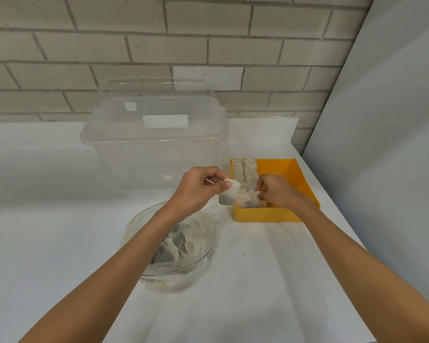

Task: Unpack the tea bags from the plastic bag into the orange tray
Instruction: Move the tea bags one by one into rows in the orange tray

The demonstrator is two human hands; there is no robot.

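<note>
An orange tray [291, 174] sits right of centre on the white table, with two rows of tea bags [243, 169] along its left side. My left hand [198, 188] pinches one tea bag [229, 195] just left of the tray's edge. Over the tray's near end, my right hand [279, 190] pinches a tea bag [256, 195] at the near end of the right row. A clear plastic bag [183, 243] with several tea bags inside lies open under my left forearm.
A large clear plastic tub [156, 149] with its lid stands behind my hands against the brick wall. A white panel [382, 144] rises along the table's right edge. White tabletop [47, 219] stretches to the left and front.
</note>
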